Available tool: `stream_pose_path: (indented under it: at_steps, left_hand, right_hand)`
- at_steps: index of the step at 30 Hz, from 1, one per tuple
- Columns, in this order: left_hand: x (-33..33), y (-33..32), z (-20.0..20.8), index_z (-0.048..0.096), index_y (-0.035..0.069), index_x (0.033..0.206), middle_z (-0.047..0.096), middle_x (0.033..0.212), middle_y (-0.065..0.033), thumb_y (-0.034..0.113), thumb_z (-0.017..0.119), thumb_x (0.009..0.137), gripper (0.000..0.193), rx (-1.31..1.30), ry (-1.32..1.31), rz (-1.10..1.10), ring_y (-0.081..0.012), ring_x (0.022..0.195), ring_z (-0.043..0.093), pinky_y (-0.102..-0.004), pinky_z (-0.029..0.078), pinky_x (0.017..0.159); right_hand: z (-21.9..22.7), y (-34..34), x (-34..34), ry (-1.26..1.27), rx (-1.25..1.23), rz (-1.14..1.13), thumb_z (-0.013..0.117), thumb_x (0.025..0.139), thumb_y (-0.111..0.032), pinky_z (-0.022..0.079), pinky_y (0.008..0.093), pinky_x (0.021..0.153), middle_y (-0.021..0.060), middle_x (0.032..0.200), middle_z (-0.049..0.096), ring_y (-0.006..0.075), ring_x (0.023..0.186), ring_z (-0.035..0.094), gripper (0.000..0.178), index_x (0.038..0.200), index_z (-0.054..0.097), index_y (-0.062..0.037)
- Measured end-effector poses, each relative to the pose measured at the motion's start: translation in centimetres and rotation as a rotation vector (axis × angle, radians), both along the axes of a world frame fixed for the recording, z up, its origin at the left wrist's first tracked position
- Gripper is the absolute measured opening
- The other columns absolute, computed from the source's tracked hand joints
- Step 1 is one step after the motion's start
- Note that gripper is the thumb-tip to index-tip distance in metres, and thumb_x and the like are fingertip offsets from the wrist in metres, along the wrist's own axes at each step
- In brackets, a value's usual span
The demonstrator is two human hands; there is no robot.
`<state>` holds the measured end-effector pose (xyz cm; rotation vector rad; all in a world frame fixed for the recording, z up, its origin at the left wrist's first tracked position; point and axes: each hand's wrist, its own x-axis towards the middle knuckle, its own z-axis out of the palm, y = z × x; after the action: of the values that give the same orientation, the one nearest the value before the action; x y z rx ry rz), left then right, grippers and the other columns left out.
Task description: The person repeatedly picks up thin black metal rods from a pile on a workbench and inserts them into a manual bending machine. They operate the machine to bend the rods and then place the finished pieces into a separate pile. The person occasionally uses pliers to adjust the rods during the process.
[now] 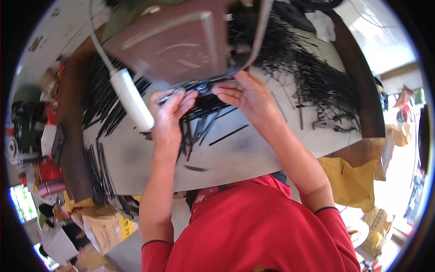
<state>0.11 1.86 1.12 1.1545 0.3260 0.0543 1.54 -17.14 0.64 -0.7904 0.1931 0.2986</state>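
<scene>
in the head view, the left hand [170, 109] pinches a thin dark strip [189, 86] between thumb and bent fingers. the strip is just beneath the lower edge of a machine [174, 50] with a reddish-brown panel. the right hand [253, 96] is at the strip's other end, its fingers bent and close together; whether they pinch it, one cannot tell. a small shiny part [202, 86] shows between the two hands, too blurred to make out. a white cylinder [132, 99] hangs on a cord just beside the left hand. below the hands, loose black rods [229, 135] lie on a pale table [235, 161]. a large heap of black rods [312, 72] spreads to the right, near a plier-like tool [334, 123].
</scene>
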Motion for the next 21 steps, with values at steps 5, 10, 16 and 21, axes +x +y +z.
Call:
stream_pose_path:
  at_steps: [5,10,16,21]
  left_hand:
    - [0.1,0.8,-1.7,0.053,0.001,0.098,0.065,0.096,-0.0152,0.0,0.064,0.083,0.018,-0.045,0.015,0.016,-0.0297,0.089,0.068,-0.0316,0.058,0.075]
    - [1.0,0.3,-2.3,0.057,-0.001,0.102,0.065,0.1,-0.0136,0.003,0.058,0.089,0.014,-0.326,0.057,0.091,-0.0231,0.098,0.065,-0.0294,0.055,0.085]
    - [-0.2,1.2,-1.2,0.058,0.002,0.107,0.06,0.084,-0.0048,0.021,0.052,0.096,0.023,-0.318,0.039,0.162,-0.0111,0.076,0.059,-0.0263,0.051,0.069]
    - [-2.9,1.6,-0.2,0.058,0.008,0.114,0.051,0.074,0.0011,0.026,0.056,0.095,0.026,-0.124,0.101,0.142,-0.005,0.065,0.048,-0.0194,0.041,0.057]
  right_hand:
    - [-0.9,0.4,0.9,-0.087,0.065,-0.074,0.053,0.094,-0.022,0.059,0.0284,0.065,0.0167,0.094,0.066,0.0242,0.078,0.069,0.02,0.099,0.05,-0.0028]
    - [0.9,0.1,-0.7,-0.002,-0.065,-0.074,0.051,0.095,-0.021,0.057,0.0296,0.069,0.0156,0.092,0.067,0.0231,0.081,0.069,0.017,0.102,0.051,-0.0047]
    - [2.9,-6.5,-6.2,-0.433,-1.113,0.058,0.06,0.091,-0.021,0.053,0.0259,0.062,0.0081,0.088,0.068,0.0152,0.074,0.067,0.024,0.105,0.064,-0.0029]
    - [4.5,-16.2,-7.7,-0.49,-1.889,-0.377,0.063,0.085,-0.017,0.049,0.0354,0.06,0.0069,0.08,0.064,0.026,0.068,0.063,0.01,0.091,0.067,-0.0108]
